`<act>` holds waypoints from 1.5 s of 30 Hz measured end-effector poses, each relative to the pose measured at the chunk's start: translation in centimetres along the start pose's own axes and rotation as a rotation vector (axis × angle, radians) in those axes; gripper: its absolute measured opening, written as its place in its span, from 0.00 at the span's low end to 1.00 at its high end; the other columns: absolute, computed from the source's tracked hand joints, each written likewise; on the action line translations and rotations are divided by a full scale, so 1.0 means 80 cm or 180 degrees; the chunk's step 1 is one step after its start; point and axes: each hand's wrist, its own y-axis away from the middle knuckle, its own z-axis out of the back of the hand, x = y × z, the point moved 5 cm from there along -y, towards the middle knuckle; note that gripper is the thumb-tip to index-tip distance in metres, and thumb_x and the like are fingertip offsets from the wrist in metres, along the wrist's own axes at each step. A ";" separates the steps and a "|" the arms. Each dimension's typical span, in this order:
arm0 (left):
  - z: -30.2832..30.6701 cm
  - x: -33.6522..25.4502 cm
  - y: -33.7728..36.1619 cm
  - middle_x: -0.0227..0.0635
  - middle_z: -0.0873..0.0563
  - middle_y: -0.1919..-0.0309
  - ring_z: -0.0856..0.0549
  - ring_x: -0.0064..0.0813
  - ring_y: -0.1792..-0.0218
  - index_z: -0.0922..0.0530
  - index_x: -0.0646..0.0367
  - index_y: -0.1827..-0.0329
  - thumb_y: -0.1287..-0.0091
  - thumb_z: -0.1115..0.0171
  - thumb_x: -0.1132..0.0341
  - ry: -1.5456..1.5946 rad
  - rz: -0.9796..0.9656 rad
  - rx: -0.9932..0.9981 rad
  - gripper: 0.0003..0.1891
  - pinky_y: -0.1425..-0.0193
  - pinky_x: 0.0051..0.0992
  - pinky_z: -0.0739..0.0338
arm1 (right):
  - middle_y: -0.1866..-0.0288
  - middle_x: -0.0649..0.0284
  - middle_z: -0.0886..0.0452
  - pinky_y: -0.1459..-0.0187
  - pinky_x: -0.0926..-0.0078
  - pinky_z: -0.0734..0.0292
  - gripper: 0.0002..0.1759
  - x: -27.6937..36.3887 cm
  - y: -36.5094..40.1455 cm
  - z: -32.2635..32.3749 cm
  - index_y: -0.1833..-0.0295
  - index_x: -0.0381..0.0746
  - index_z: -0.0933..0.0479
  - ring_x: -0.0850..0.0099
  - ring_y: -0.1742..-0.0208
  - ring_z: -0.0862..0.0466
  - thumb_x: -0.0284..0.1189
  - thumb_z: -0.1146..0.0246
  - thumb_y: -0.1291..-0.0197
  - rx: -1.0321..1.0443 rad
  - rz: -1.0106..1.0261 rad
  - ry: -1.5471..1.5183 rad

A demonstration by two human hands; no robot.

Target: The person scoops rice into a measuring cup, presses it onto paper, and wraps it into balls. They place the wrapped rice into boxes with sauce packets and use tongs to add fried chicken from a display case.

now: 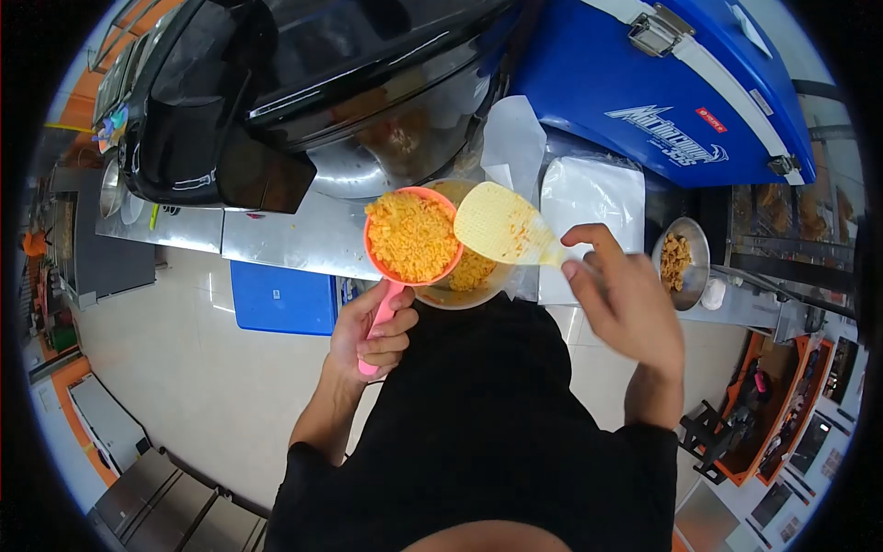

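Observation:
My left hand (375, 333) is wrapped round the pink handle of a measuring scoop (390, 299), whose round cup is heaped with orange-yellow rice (414, 237). In my right hand (625, 299) is the handle end of a pale yellow rice paddle (501, 224), gripped between thumb and fingers. The paddle's broad blade, with a few grains stuck to it, reaches to the right rim of the scoop. Below both of them stands a bowl (460, 300) with more orange rice (471, 270) in it, partly hidden by scoop and blade.
A large glossy black cooker (276, 92) stands behind the steel counter (294, 241). To its right is a blue cooler box (644, 101). White sheets (593, 207) lie right of the bowl, and a metal bowl (682, 262) of brown pieces sits farther right. Another blue box (280, 296) is below the counter.

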 end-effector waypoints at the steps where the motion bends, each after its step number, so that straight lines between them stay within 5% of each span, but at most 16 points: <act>1: 0.000 -0.003 0.000 0.31 0.33 0.78 0.36 0.17 0.87 0.32 0.58 0.57 0.15 0.60 0.50 -0.0038 0.0046 0.0027 0.20 0.90 0.16 0.43 | 0.82 0.50 0.21 0.71 0.52 0.23 0.14 -0.001 -0.008 -0.002 0.42 0.35 0.25 0.44 0.77 0.17 0.27 0.40 0.29 0.0001 -0.0012 -0.0007; 3: 0.004 -0.010 -0.003 0.31 0.33 0.78 0.36 0.17 0.87 0.32 0.59 0.57 0.15 0.60 0.50 -0.0071 0.0042 -0.0010 0.21 0.90 0.17 0.43 | 0.78 0.47 0.19 0.68 0.51 0.21 0.11 0.013 -0.020 -0.016 0.50 0.31 0.23 0.44 0.75 0.16 0.27 0.39 0.31 0.0228 0.0589 0.0762; 10: 0.012 -0.016 0.002 0.34 0.31 0.76 0.34 0.19 0.88 0.34 0.60 0.56 0.14 0.63 0.52 0.0047 -0.0097 0.0130 0.20 0.89 0.16 0.40 | 0.71 0.48 0.16 0.65 0.55 0.18 0.10 0.030 -0.036 0.013 0.56 0.31 0.20 0.47 0.68 0.13 0.25 0.38 0.39 0.0494 0.0594 0.1595; 14: 0.014 -0.018 0.001 0.30 0.35 0.79 0.39 0.16 0.88 0.32 0.58 0.58 0.15 0.59 0.50 -0.0130 0.0023 -0.0197 0.20 0.91 0.15 0.44 | 0.71 0.54 0.14 0.64 0.60 0.17 0.05 0.034 -0.057 -0.067 0.66 0.39 0.14 0.58 0.64 0.10 0.26 0.36 0.44 0.0704 0.1103 0.2223; 17: 0.016 -0.017 0.002 0.30 0.33 0.78 0.40 0.15 0.88 0.31 0.57 0.57 0.15 0.58 0.50 -0.0182 -0.0039 -0.0378 0.20 0.92 0.15 0.45 | 0.70 0.57 0.14 0.64 0.58 0.16 0.07 0.006 -0.090 -0.123 0.65 0.39 0.15 0.57 0.65 0.11 0.27 0.38 0.44 0.0660 0.1322 0.2611; 20: 0.015 -0.014 0.001 0.33 0.29 0.73 0.39 0.14 0.88 0.30 0.57 0.55 0.15 0.57 0.50 -0.0317 -0.0210 -0.0514 0.19 0.91 0.15 0.44 | 0.69 0.55 0.13 0.64 0.59 0.16 0.08 -0.011 -0.107 -0.139 0.70 0.39 0.14 0.56 0.63 0.10 0.27 0.38 0.44 0.1333 0.1452 0.2650; 27: 0.018 -0.004 -0.007 0.42 0.25 0.58 0.33 0.15 0.86 0.31 0.60 0.50 0.14 0.59 0.52 -0.0308 -0.0655 -0.0377 0.18 0.90 0.14 0.41 | 0.69 0.51 0.13 0.61 0.55 0.18 0.08 -0.013 -0.110 -0.140 0.70 0.37 0.14 0.52 0.62 0.11 0.26 0.38 0.45 0.1659 0.1345 0.1974; 37: 0.022 -0.001 -0.004 0.37 0.24 0.58 0.36 0.12 0.86 0.29 0.55 0.52 0.15 0.57 0.50 -0.0589 -0.0673 -0.0469 0.17 0.89 0.13 0.44 | 0.69 0.47 0.14 0.58 0.51 0.20 0.12 -0.026 -0.104 -0.153 0.65 0.34 0.15 0.48 0.60 0.13 0.31 0.38 0.37 0.1766 0.1335 0.0995; 40: 0.023 -0.001 0.000 0.41 0.25 0.59 0.33 0.15 0.86 0.31 0.61 0.51 0.14 0.58 0.52 -0.0402 -0.0746 -0.0438 0.18 0.90 0.14 0.41 | 0.68 0.48 0.14 0.58 0.51 0.23 0.14 -0.021 -0.113 -0.118 0.65 0.34 0.16 0.47 0.60 0.14 0.33 0.38 0.35 0.1962 0.1212 0.0553; 44: 0.023 0.001 0.005 0.37 0.27 0.64 0.34 0.16 0.86 0.31 0.56 0.54 0.14 0.59 0.51 -0.0234 -0.0383 -0.0190 0.18 0.89 0.14 0.43 | 0.64 0.50 0.12 0.58 0.61 0.22 0.14 -0.062 -0.121 -0.104 0.54 0.35 0.13 0.56 0.63 0.13 0.34 0.36 0.32 0.1878 0.0791 -0.0314; 45: 0.023 0.004 0.001 0.37 0.27 0.66 0.34 0.17 0.86 0.31 0.57 0.55 0.14 0.59 0.50 -0.0098 -0.0332 -0.0101 0.19 0.89 0.15 0.43 | 0.58 0.53 0.09 0.52 0.69 0.20 0.15 -0.078 -0.122 -0.100 0.47 0.35 0.13 0.65 0.60 0.11 0.35 0.34 0.30 0.2021 0.0584 -0.0266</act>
